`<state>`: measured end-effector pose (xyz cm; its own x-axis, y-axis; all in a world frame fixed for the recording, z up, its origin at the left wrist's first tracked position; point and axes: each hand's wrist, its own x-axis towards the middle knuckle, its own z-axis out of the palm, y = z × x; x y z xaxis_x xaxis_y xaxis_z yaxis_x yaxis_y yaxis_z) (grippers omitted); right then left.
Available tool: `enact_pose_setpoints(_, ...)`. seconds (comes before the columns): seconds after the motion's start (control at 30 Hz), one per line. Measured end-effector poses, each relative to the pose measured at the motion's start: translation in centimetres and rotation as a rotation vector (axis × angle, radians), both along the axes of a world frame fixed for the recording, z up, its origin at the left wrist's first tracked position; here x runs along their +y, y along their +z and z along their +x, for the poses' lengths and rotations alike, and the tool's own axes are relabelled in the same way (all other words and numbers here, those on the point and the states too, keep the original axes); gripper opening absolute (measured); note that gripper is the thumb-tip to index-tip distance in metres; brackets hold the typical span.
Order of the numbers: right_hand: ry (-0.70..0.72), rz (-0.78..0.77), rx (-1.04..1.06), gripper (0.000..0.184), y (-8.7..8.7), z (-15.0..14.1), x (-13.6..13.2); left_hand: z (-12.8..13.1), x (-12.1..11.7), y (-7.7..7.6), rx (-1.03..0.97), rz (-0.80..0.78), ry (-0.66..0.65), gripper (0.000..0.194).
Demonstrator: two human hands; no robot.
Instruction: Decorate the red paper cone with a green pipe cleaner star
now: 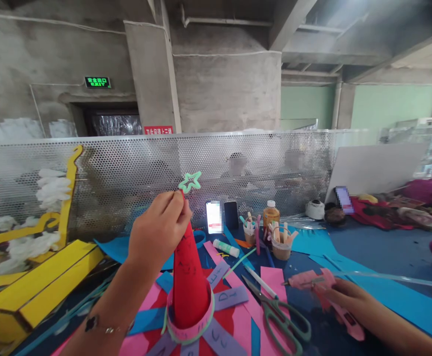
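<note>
My left hand (158, 230) pinches a green pipe-cleaner star (190, 182) at the tip of a red paper cone (190, 282). The cone stands upright on a paper base of radiating purple strips (231, 298) and pink and red pieces, with a pink band around its foot. A bracelet circles my left wrist. My right hand (349, 301), low at the right, is shut around a pink hot glue gun (323, 291). Its thin nozzle points left. Green-handled scissors (279, 316) lie open just left of that hand.
A glue stick (224, 248), two cups of craft sticks (281, 247), a bottle (271, 215) and two phones (222, 216) stand beyond the cone. Blue paper sheets (382, 282) spread to the right. A yellow wooden structure (34, 291) sits left, before a perforated metal fence (134, 173).
</note>
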<state>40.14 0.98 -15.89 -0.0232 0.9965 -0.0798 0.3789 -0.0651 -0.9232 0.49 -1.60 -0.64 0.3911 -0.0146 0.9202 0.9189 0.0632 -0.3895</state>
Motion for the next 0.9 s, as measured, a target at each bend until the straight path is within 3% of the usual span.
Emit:
enact_pose_setpoints(0.13,0.000,0.021,-0.018,0.046,-0.3,0.2,0.0,0.1,-0.1,0.0,-0.063,-0.063,-0.090,0.012)
enact_pose_setpoints(0.33,-0.034,0.098,-0.037,0.051,-1.1,0.4,0.3,0.0,-0.2,-0.3,-0.085,-0.101,-0.125,0.018)
enact_pose_setpoints(0.4,-0.033,0.088,-0.045,0.050,-1.1,0.3,0.2,0.2,-0.2,-0.4,-0.211,-0.159,-0.212,0.018)
enact_pose_setpoints(0.47,-0.030,0.069,-0.039,0.049,-0.7,0.4,0.0,0.3,-0.1,-0.5,-0.450,-0.263,-0.383,0.022)
enact_pose_setpoints(0.57,-0.005,0.029,-0.022,0.049,0.1,0.5,-0.4,0.2,0.0,-0.1,-0.782,-0.469,-0.686,0.034)
enact_pose_setpoints(0.67,0.006,-0.001,-0.009,0.048,0.6,0.6,-0.4,-0.6,-0.2,0.7,-0.853,-0.755,-0.839,0.031)
enact_pose_setpoints(0.73,0.009,-0.008,-0.016,0.048,0.6,0.7,-0.2,-1.3,-0.5,1.3,-0.823,-1.019,-0.818,0.030)
enact_pose_setpoints(0.9,-0.018,-0.005,-0.017,0.047,0.1,0.8,0.1,-2.9,-1.2,1.8,-0.579,-1.643,-0.588,0.035)
